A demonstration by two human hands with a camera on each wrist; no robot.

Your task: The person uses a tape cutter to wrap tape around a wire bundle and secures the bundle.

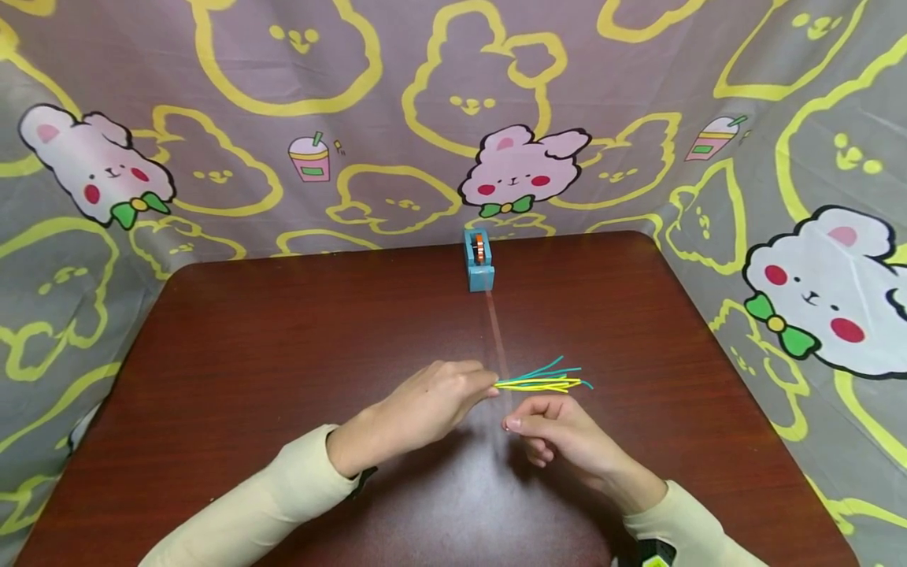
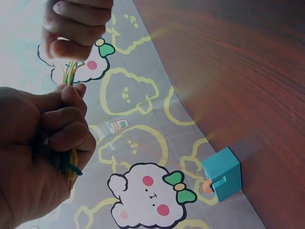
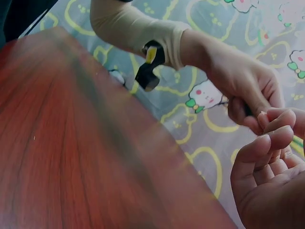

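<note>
nearest the wearer, and well in front of the blue tape dispenser (image 1: 479, 277), is the right hand (image 1: 560, 429), its thumb and index finger closed in a pinch on the end of a clear tape strip (image 1: 497, 335), the other fingers loosely curled. just beyond it, still on the wearer's side of the dispenser, a bundle of thin yellow and blue-green strands (image 1: 540, 384) runs sideways out of the left hand (image 1: 442, 394), whose fingers are curled tightly round it; the loose ends fan out past the fingertips. the strip reaches from the dispenser toward the wearer and meets the bundle's line by the left fingertips; whether they touch, i cannot tell. the dispenser stands near the table's (image 1: 319, 331) far edge, and behind it hangs a rabbit-patterned cloth (image 1: 397, 47).
</note>
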